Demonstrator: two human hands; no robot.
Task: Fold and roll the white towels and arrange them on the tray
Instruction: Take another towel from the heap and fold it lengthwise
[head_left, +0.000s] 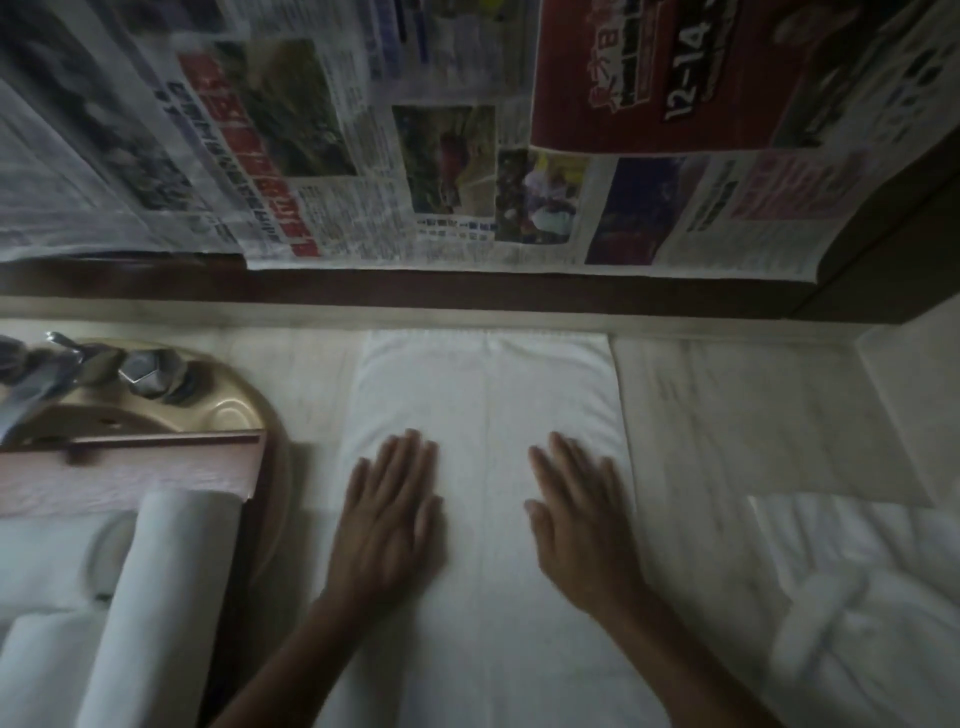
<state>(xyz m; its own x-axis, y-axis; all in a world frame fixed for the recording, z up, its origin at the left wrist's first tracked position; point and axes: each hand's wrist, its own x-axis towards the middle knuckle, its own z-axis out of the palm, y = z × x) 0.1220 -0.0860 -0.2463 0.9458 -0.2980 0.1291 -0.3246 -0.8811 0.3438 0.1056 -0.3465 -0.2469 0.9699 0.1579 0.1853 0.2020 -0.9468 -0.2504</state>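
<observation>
At the surface's (727, 405) far edge the folded white towel (488, 384) is pressed flat by left hand (387, 512) and right hand (576, 525), fingers spread; tight rolling seems called for next.

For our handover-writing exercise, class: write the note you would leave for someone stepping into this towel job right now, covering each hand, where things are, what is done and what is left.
Left hand: open, flat on the spread towel.
Right hand: open, flat on the same towel.
The spread towel lies on the counter, with a line running down its middle.
Tray: at the left. A rolled towel appears to lie in it, with more white cloth beside it.
Loose towels: heaped at the right.
Done: at least one roll.
Left: roll this towel, do the heap, then arrange all on the tray.
</observation>
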